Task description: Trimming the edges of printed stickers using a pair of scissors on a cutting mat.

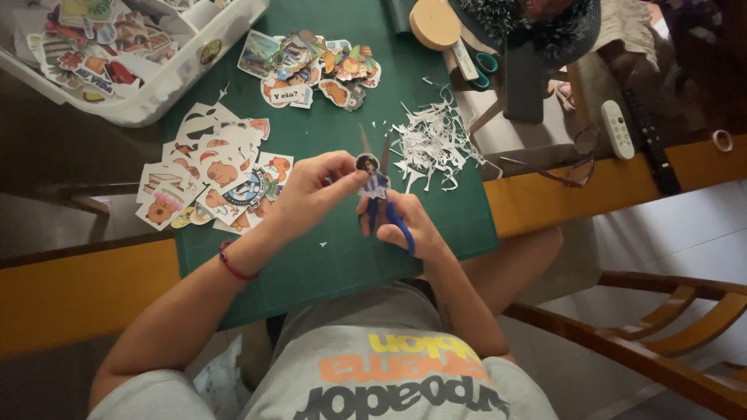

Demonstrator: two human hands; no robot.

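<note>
The left hand [315, 190] pinches a small cutout figure [372, 177] over the green mat [327, 257]. The right hand [405, 222] has its grip closed around blue-handled scissors [387, 204], blades open at the figure. Paper scraps [434, 144] lie just right; uncut stickers [214, 175] lie left.

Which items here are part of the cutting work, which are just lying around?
In use: left hand holding small sticker figure; right hand on blue scissors; green cutting mat; paper trimmings.
Lying about: white remote; black remote; tape roll; glasses.
</note>
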